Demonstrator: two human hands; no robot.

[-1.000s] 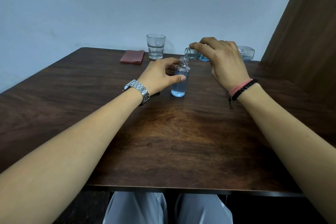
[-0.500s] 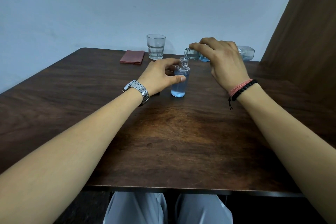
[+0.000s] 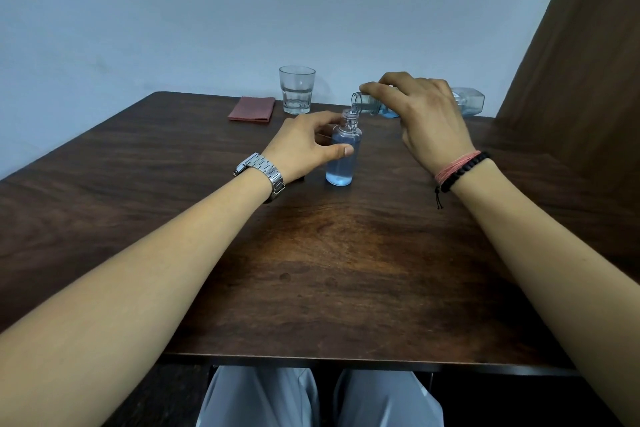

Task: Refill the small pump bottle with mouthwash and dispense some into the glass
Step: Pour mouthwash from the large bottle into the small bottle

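Observation:
A small clear bottle (image 3: 341, 159) with no pump on it stands upright on the table, nearly full of pale blue liquid. My left hand (image 3: 304, 146) wraps its side, thumb in front. My right hand (image 3: 426, 114) holds a large clear mouthwash bottle (image 3: 467, 101) tipped almost flat, its open mouth right above the small bottle's neck. A little blue liquid lies in the large bottle's lower side. An empty-looking clear glass (image 3: 296, 89) stands behind, near the wall. The pump is not in sight.
A folded dark red cloth (image 3: 252, 108) lies left of the glass. The dark wooden table (image 3: 329, 270) meets a pale wall at the back and a brown panel (image 3: 581, 73) on the right. Its near edge is above my lap.
Almost nothing has moved: both hands hold the same pose and the large bottle stays tipped over the small bottle's neck.

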